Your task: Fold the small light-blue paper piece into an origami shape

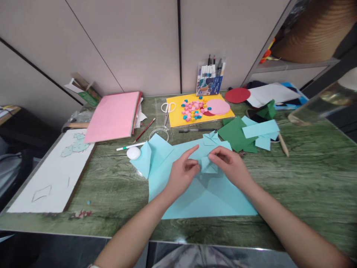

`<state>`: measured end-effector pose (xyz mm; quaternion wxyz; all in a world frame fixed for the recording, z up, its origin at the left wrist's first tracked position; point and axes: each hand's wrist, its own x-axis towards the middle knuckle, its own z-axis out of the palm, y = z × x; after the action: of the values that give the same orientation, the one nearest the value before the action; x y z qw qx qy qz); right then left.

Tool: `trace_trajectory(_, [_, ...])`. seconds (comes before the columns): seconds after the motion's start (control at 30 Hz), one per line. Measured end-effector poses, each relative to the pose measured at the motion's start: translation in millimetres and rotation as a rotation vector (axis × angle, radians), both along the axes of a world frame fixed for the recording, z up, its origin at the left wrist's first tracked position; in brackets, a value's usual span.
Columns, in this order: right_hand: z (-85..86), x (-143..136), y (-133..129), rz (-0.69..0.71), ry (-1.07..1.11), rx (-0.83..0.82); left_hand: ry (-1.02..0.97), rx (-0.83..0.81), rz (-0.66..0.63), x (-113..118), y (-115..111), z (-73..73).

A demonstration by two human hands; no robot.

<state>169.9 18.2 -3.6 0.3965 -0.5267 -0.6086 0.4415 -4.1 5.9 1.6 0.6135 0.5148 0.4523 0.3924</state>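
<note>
A small folded light-blue paper piece (209, 166) is pinched at its upper edge between the thumb and fingers of my right hand (230, 162). Just left of that piece is my left hand (184, 169), its index finger stretched out and its thumb near the curled fingers, close to the paper's left edge. Under both hands lies a large light-blue sheet (206, 201). Another folded blue piece (211, 138) rests at the sheet's top edge, and a bigger folded blue paper (158, 150) lies at its upper left.
Behind are white scissors (168, 108), a yellow sheet (175, 117) with small coloured balls, and a pen box (209, 80). Green paper (237, 134) lies right, near a clear bottle (318, 104). Pink paper (114, 115) and a cactus drawing (52, 167) are left.
</note>
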Motion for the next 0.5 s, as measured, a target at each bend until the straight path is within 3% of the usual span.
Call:
trace_trajectory(0.2, [-0.9, -4, -6, -0.085, -0.047, 0.067, -0.093, -0.075, -0.072, 1, -1, 1.0])
trace_trajectory(0.37, [-1.4, -6, -9, -0.089, -0.113, 0.136, -0.192, -0.072, -0.008, 1, -3, 0.6])
trace_trajectory(0.5, [-1.3, -8, -13, -0.078, -0.119, 0.167, -0.068, -0.105, 0.072, 5, -3, 3.0])
